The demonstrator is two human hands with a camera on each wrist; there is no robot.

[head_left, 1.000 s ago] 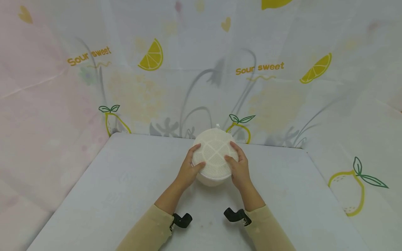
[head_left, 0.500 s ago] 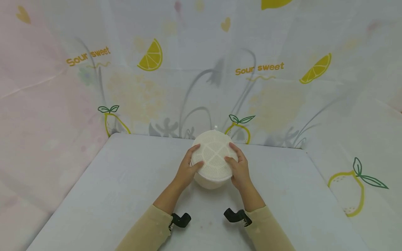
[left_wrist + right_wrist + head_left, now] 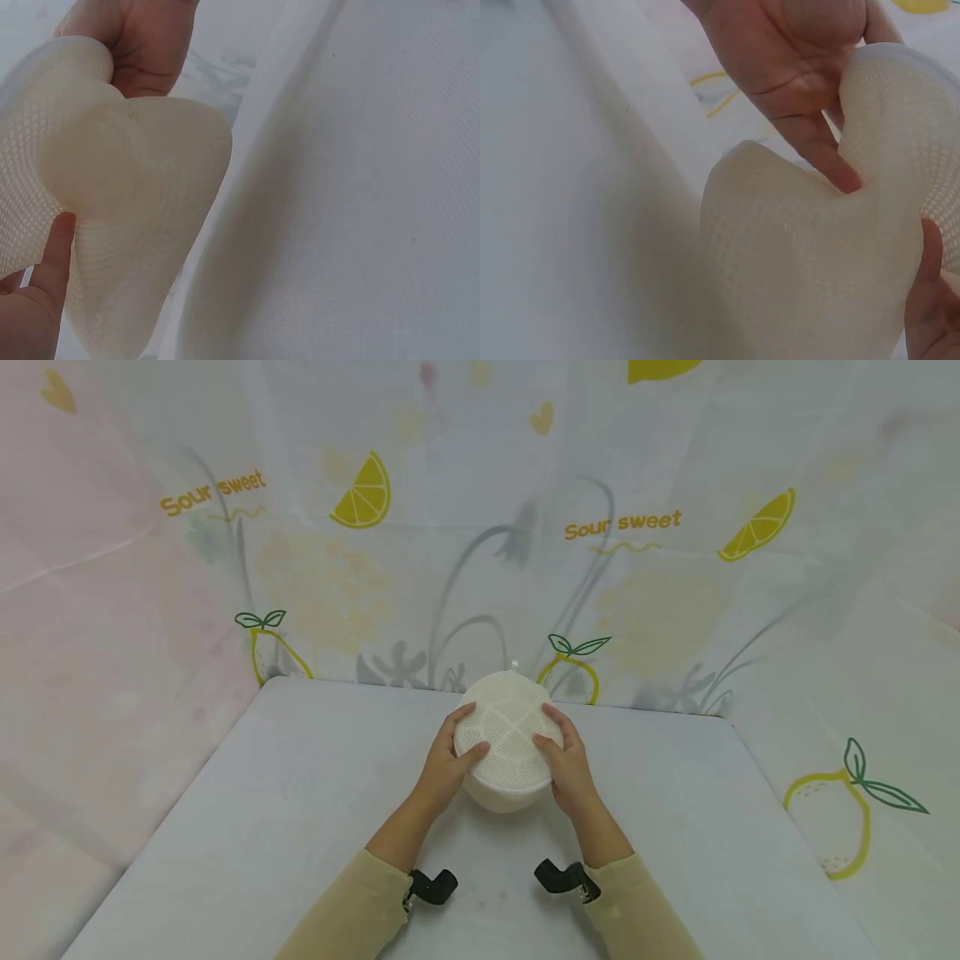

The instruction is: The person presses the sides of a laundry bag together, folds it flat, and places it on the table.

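A round white mesh laundry bag [image 3: 512, 731] is held between both hands near the back of the table, its flat top face crossed by seam lines and turned toward me. A small pale tab [image 3: 514, 666] sticks up at its far edge. My left hand [image 3: 450, 756] grips the left side, thumb on the mesh top and fingers round the rim. Mirroring it, my right hand [image 3: 570, 760] grips the right side. In the left wrist view the bag's [image 3: 150, 172] lobed, perforated body shows, with fingertips against it. The right wrist view shows the bag's [image 3: 802, 247] bulging lobes and fingertips pressing into a fold.
Beneath the hands spreads a white table [image 3: 300, 827]. A pale curtain [image 3: 450, 460] printed with lemons and lettering stands along its back and sides. Black camera mounts [image 3: 432, 887] jut from both cuffs.
The bag has shifted slightly left and toward me, with both hands moving along with it. The grip of both hands looks the same.
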